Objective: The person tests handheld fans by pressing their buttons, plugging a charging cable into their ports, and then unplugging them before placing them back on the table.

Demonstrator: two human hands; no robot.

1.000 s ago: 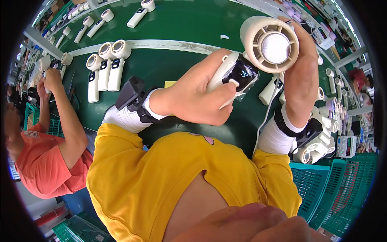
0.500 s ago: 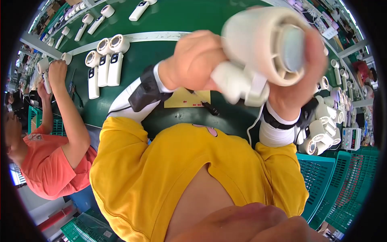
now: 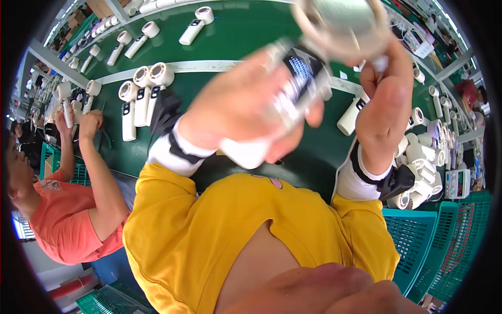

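Note:
A white handheld fan (image 3: 306, 78), smeared by motion, is gripped by its handle in my left hand (image 3: 230, 104). Its round head is at the top of the view, and a dark, lit display panel faces up on the handle. My right hand (image 3: 387, 102) is just right of the fan head with its fingers curled together. Something small and whitish shows at those fingertips, too blurred to name. Behind that hand, another white fan (image 3: 349, 118) lies on the green table, partly hidden.
Several white fans (image 3: 141, 99) lie in a row at left on the green table (image 3: 251, 26). More stand beyond the white strip (image 3: 204, 66). Fans are piled (image 3: 421, 162) at right, near a small meter box (image 3: 456, 184) and green baskets (image 3: 410, 235). A co-worker (image 3: 73, 209) handles a fan at left.
The fan in my left hand has turned, so its display panel now faces up. My right hand has come off the fan head to its right side. The view has shifted slightly.

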